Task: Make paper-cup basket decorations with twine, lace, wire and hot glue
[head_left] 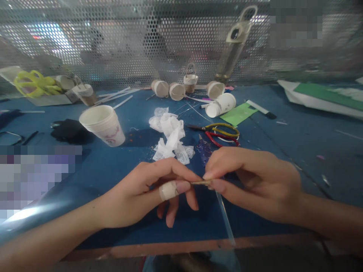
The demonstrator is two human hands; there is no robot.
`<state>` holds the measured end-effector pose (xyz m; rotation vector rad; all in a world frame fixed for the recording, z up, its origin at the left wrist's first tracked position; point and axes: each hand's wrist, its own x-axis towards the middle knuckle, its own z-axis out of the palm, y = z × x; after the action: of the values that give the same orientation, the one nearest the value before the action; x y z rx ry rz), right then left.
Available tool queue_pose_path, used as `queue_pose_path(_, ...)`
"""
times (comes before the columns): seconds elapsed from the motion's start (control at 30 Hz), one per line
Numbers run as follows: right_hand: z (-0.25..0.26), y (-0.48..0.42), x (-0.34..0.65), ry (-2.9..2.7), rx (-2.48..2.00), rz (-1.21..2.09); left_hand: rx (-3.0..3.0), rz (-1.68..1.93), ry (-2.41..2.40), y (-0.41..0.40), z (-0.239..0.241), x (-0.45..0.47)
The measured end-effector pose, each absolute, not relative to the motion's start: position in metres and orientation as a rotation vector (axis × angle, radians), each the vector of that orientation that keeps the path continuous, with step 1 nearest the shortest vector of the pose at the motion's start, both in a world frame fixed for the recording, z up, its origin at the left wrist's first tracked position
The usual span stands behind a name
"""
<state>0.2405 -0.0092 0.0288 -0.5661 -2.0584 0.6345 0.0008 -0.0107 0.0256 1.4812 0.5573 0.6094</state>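
Note:
Both hands meet above the near part of the blue table. A small, thin brown strip (202, 182) is pinched between them; its exact kind is too small to make out. My left hand (159, 189), with a tan bandage on the thumb, grips its left end between thumb and index finger. At the other end, the fingertips of my right hand (252, 181) are closed on it. A dark blue glue gun (204, 151) lies partly hidden behind my right hand, and a clear glue stick (225, 217) extends towards the front edge. Crumpled white paper (171, 132) lies beyond my left hand.
Red-and-yellow-handled scissors (224, 132) lie beyond my right hand. Stacked paper cups (103, 124) lean at left, near a black bundle (70, 131). Several small twine-wrapped cups, including one with a handle (190, 82), stand or lie before the perforated metal screen (127, 45). Green paper (238, 113) lies right.

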Motion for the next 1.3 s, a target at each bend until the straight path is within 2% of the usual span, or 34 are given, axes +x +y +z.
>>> queue_pose_path(0.3, 0.0334, -0.0094, 0.2407, -2.191, -0.499, 0.374, 1.348, 0.489, 0.521, -0.0090, 0.0259, 0.0000)
queue_pose_path(0.67, 0.0315, -0.0094, 0.2405, -2.149, -0.487, 0.572, 1.463, 0.543, 0.523, -0.0083, 0.0251, -0.0015)
queue_pose_path(1.0, 0.0372, -0.0107, 0.2401, -2.220, -0.553, 0.126, 1.362, 0.514, 0.623, -0.0096, 0.0296, -0.0026)
queue_pose_path(1.3, 0.0341, -0.0131, 0.2453, -2.274, -0.545, -0.106, 1.228, 0.436, 0.626, -0.0086, 0.0293, -0.0028)
